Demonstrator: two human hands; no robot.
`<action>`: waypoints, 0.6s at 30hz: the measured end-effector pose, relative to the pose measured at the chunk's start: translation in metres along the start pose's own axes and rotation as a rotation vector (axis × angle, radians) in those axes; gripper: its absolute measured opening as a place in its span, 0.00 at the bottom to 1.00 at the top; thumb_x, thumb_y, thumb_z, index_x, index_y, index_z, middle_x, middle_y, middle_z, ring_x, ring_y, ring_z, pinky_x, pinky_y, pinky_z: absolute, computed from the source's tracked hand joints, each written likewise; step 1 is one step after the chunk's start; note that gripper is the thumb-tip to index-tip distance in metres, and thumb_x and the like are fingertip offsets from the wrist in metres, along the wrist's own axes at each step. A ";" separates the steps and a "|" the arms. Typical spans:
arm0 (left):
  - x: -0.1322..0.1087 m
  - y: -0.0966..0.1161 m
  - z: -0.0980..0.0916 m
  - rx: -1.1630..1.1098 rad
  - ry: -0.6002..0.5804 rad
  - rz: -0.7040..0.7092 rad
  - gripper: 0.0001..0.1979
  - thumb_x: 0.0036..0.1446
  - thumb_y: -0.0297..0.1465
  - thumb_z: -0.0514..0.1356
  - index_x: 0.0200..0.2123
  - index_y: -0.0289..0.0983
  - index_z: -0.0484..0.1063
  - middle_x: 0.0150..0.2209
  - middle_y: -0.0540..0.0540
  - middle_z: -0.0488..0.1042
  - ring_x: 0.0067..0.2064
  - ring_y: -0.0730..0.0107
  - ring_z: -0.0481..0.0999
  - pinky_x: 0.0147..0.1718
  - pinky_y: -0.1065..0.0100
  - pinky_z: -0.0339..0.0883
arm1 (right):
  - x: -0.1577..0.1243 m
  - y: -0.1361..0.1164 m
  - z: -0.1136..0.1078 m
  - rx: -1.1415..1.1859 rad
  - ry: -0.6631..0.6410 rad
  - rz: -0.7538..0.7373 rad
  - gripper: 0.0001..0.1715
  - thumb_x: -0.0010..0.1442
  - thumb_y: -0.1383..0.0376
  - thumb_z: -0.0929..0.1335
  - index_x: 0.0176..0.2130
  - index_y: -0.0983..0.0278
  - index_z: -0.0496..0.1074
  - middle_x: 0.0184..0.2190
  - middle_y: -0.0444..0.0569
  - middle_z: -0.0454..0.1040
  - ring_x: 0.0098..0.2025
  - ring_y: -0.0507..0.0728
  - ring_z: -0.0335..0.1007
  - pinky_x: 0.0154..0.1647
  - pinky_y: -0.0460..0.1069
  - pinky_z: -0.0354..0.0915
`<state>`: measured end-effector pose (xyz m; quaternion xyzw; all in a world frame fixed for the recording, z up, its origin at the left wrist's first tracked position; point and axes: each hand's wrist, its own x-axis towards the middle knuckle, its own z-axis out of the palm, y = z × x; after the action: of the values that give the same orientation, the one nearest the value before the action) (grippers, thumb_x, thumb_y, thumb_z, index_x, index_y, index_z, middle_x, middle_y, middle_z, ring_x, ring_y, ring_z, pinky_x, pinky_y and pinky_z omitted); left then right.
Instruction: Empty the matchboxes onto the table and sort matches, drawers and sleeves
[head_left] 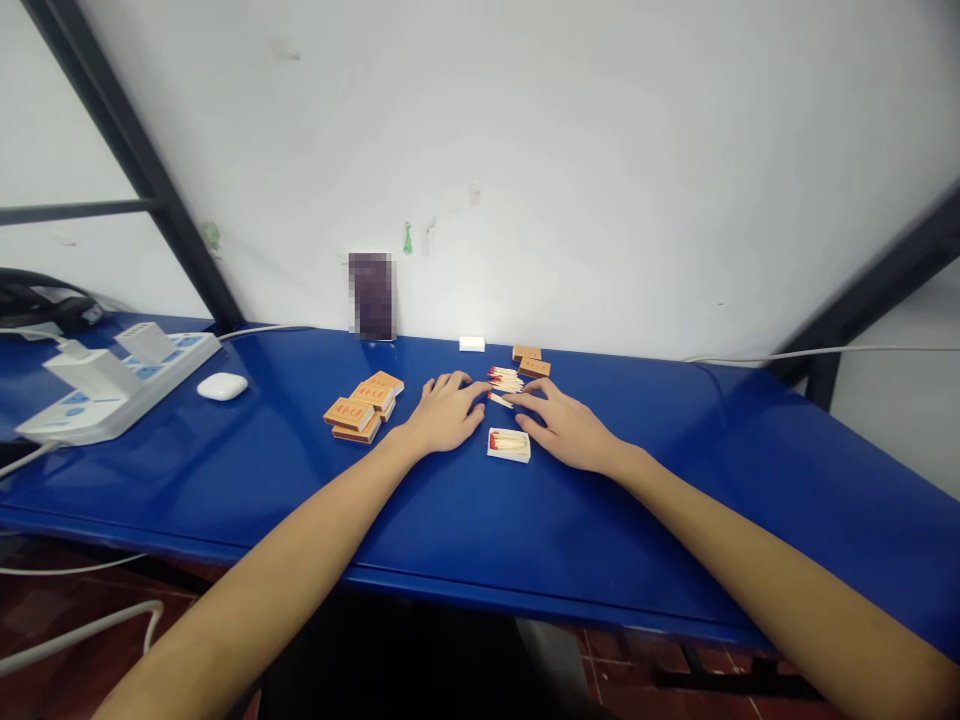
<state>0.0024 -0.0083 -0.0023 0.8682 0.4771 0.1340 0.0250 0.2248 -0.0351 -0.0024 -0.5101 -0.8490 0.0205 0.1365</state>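
A few loose matches point(500, 400) with red heads lie on the blue table between my two hands. Behind them is a pile of matches point(506, 380). My left hand point(448, 412) rests palm down with its fingers apart, its index fingertip close to the match heads. From the other side, my right hand point(570, 425) reaches in, fingers spread; its index fingertip is at the tail ends of the loose matches, and its thumb is apart from them. Nearer to me sits a white matchbox tray point(509, 458), partly filled with matches, heads to the left.
Several orange matchboxes point(350, 413) are stacked left of my left hand. Two brown matchbox sleeves point(535, 367) and a small white block point(472, 344) stand near the wall. Farther left are a white earbud case point(222, 386) and a power strip point(120, 415) with chargers and cables.
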 end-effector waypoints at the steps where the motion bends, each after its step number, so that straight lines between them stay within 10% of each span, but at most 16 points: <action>1: 0.000 0.000 0.000 0.003 -0.002 0.000 0.22 0.67 0.36 0.47 0.62 0.45 0.63 0.59 0.41 0.64 0.59 0.50 0.64 0.58 0.45 0.58 | 0.000 0.000 0.000 0.004 -0.001 -0.001 0.25 0.69 0.58 0.57 0.63 0.55 0.64 0.56 0.54 0.64 0.51 0.62 0.72 0.52 0.59 0.68; 18: -0.001 0.001 -0.001 -0.009 -0.015 0.008 0.22 0.67 0.36 0.46 0.63 0.46 0.62 0.58 0.41 0.64 0.59 0.51 0.64 0.59 0.46 0.56 | 0.002 -0.005 -0.003 0.014 -0.032 0.086 0.28 0.68 0.57 0.58 0.64 0.58 0.61 0.58 0.57 0.61 0.52 0.64 0.71 0.53 0.59 0.68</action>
<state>0.0022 -0.0094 -0.0011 0.8709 0.4729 0.1298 0.0316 0.2202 -0.0357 0.0017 -0.5449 -0.8281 0.0405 0.1253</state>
